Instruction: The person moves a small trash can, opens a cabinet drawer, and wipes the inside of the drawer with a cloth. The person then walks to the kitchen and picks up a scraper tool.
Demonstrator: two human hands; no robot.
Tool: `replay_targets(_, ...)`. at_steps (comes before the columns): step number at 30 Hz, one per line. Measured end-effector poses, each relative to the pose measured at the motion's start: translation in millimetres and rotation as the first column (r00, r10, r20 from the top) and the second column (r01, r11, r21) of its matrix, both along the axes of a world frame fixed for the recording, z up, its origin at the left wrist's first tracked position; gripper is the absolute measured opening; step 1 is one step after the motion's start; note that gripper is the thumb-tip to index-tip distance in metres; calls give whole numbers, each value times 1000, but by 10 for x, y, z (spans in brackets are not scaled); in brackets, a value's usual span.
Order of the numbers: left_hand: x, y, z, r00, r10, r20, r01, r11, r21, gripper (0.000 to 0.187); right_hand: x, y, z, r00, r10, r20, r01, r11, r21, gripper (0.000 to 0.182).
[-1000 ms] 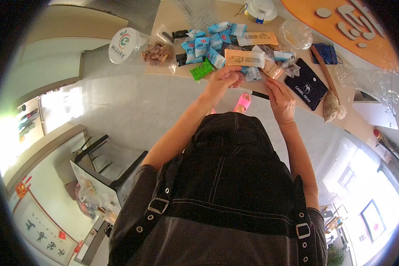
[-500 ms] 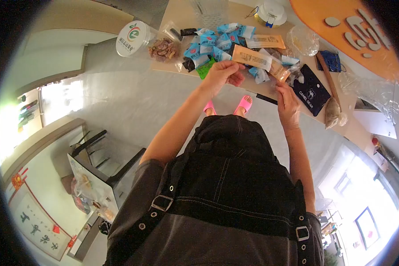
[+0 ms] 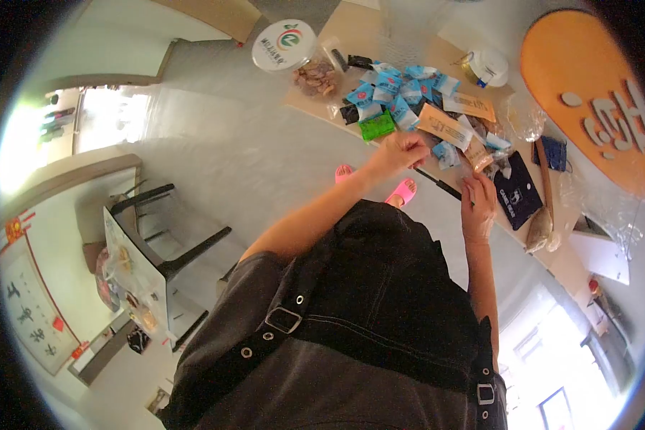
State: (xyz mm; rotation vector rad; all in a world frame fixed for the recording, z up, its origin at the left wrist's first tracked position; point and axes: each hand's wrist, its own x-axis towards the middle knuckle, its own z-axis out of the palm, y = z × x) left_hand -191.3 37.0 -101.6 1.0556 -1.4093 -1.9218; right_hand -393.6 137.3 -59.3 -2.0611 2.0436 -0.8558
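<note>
My left hand is closed, fingertips drawn together, just below a tan-and-white packet. Whatever it may hold is hidden. My right hand reaches up with its fingertips at the lower end of a small brown packet, and seems to pinch it. Blue-and-white wrapped packets lie heaped on the table beyond both hands. A bright green packet rests at the near edge of the heap, left of my left hand. Another tan packet lies farther back.
A clear jar with a white lid lies at the table's left end. To the right are a black pouch, a wooden stick and crumpled clear plastic. An orange sign and a white-lidded tub stand behind.
The view has turned, so the table sits farther right and lower. My left hand has come away a little from the tan-and-white packet. My right hand stays near the brown packet.
</note>
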Motion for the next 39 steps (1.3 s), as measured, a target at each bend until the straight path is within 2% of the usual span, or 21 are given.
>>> replay_targets(1,17,44,-12,999,37,3,-37,999,-28,19,12,-8,28,1000,-5,-5,5,1000,-12,13)
replay_targets(4,198,175,41,964,186,189,-137,960,-245,16,30,-52,70,999,8,53,-8,1000,14,12)
replay_targets(5,278,224,-10,935,286,208,-232,940,-250,13,31,-69,53,999,28,41,-27,1000,-5,11)
replay_targets(7,462,323,-109,846,474,244,-412,872,-264,9,89,-114,77,990,71,120,-77,996,51,11)
replay_targets(8,561,330,-100,796,536,280,-443,832,-333,10,121,-151,81,983,90,159,-103,991,80,11)
replay_targets(10,747,308,127,676,654,339,-483,741,-466,22,191,-255,75,969,216,123,-220,975,18,11)
replay_targets(13,961,220,141,584,643,496,-380,756,-532,50,361,-394,55,925,349,149,-355,935,19,11)
replay_targets(16,1048,160,121,508,525,683,-177,839,-514,62,566,-502,128,883,443,155,-450,893,5,11)
replay_targets(22,1063,150,184,474,440,763,-158,895,-417,57,800,-534,194,850,497,176,-508,861,18,9)
replay_targets(28,1234,88,96,595,416,688,-114,890,-441,55,1138,-485,218,885,412,216,-435,898,70,13)
replay_targets(31,1366,148,95,698,479,532,-147,823,-549,50,1413,-538,216,875,439,204,-458,888,51,12)
replay_targets(34,1580,346,38,758,521,392,-271,798,-538,30,1735,-621,255,866,437,241,-466,882,75,10)
replay_targets(36,1817,527,-186,750,475,460,-202,828,-524,19,1937,-680,273,865,396,308,-443,891,99,8)
replay_targets(39,2296,819,-201,711,410,572,-171,889,-425,18,2205,-804,268,878,405,255,-451,878,160,6)
